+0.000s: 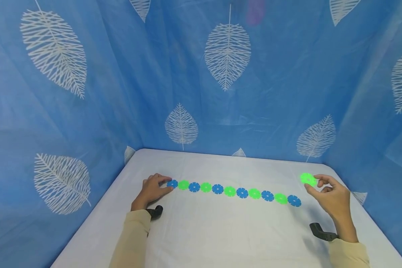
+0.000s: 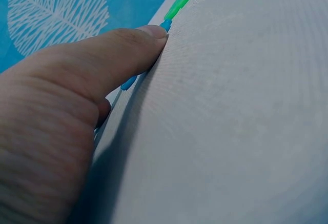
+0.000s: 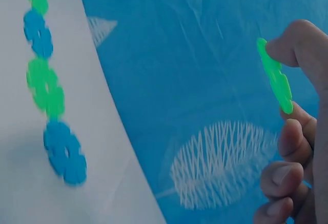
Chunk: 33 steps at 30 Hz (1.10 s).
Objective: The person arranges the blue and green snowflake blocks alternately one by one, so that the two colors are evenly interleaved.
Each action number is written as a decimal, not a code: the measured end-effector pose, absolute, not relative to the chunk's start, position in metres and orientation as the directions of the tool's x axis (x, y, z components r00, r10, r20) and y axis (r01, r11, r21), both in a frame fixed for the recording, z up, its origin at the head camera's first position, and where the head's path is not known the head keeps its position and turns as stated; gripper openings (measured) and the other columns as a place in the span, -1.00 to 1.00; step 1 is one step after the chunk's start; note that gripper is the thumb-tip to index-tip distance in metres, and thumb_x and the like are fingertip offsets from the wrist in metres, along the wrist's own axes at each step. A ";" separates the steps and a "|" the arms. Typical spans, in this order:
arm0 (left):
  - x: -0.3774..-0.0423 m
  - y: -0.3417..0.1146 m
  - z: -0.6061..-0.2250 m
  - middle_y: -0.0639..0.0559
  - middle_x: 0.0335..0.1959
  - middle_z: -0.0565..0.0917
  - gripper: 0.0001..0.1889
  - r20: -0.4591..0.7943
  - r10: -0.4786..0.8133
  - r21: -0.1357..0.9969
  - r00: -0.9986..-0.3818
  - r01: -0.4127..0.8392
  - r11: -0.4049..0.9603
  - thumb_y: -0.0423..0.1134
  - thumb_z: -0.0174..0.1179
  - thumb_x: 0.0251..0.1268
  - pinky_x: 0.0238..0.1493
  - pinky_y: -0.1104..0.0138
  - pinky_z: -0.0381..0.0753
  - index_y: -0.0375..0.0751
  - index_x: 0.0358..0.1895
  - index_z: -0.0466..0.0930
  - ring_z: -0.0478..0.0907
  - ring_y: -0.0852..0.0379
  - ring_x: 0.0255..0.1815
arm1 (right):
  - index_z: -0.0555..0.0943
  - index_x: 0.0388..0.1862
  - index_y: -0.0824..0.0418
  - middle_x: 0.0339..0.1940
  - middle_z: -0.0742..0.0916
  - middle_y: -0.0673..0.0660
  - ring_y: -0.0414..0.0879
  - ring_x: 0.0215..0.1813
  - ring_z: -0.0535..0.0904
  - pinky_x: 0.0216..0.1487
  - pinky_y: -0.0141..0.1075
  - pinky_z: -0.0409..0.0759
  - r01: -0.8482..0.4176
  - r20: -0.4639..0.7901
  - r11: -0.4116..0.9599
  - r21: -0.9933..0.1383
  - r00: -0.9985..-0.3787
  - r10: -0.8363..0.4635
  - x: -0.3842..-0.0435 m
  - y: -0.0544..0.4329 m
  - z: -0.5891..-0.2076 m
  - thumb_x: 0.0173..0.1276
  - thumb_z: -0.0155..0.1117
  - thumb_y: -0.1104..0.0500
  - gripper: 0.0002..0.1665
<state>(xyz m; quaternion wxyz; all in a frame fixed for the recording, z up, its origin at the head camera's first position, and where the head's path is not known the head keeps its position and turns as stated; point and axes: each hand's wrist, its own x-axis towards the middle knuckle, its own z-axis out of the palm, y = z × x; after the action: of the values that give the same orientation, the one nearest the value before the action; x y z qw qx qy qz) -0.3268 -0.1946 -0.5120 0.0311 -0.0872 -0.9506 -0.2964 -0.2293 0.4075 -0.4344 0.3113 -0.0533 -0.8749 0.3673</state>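
A row of notched plastic discs, blue and green by turns, runs across the white table; a green disc is near its middle. At the left end, my left hand pinches the first blue disc between thumb and fingers; in the left wrist view the thumb hides much of it. Off the row's right end, my right hand holds a loose green disc by its edge, between thumb and index finger, raised above the table. The last blue disc lies apart from that hand.
The white-covered table ends at a blue curtain with white leaf prints, which stands behind and at both sides. A black wrist mount sits on the right wrist, another black mount on the left.
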 end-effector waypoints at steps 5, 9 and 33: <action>-0.326 -0.193 -0.511 0.05 0.01 0.63 -0.52 0.107 0.141 0.562 -0.984 0.177 0.808 0.12 0.41 0.15 0.16 0.02 0.20 0.15 0.16 0.68 0.46 -0.02 0.14 | 0.63 0.01 0.21 -0.40 0.49 -0.13 -0.29 -0.64 0.38 -0.65 -0.31 0.27 -0.029 0.422 0.730 -0.682 -0.831 0.362 -0.223 0.432 -0.446 0.14 0.57 0.02 -0.49; -0.324 -0.192 -0.510 0.05 0.00 0.63 -0.52 0.094 0.140 0.569 -0.986 0.168 0.805 0.12 0.41 0.15 0.15 0.02 0.20 0.15 0.16 0.68 0.46 -0.02 0.13 | 0.64 0.01 0.20 -0.40 0.52 -0.05 -0.25 -0.62 0.40 -0.60 -0.31 0.30 0.005 0.388 0.740 -0.673 -0.849 0.359 -0.224 0.441 -0.458 0.13 0.58 -0.03 -0.46; -0.326 -0.193 -0.511 0.05 0.06 0.63 -0.53 0.084 0.129 0.563 -0.988 0.154 0.812 0.12 0.40 0.16 0.16 0.01 0.20 0.17 0.16 0.68 0.45 -0.03 0.18 | 0.61 0.14 0.28 -0.28 0.67 0.10 -0.07 -0.30 0.45 -0.34 -0.23 0.27 0.287 0.086 0.783 -0.552 -0.914 0.396 -0.223 0.458 -0.493 0.20 0.39 -0.34 -0.19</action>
<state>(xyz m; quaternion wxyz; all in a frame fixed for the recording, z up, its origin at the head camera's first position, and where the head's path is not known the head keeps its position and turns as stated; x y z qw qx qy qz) -0.3260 -0.1925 -0.5110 0.0208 -0.0744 -0.9516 -0.2975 -0.2227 0.4579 -0.4932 0.0988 -0.1820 -0.9389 0.2749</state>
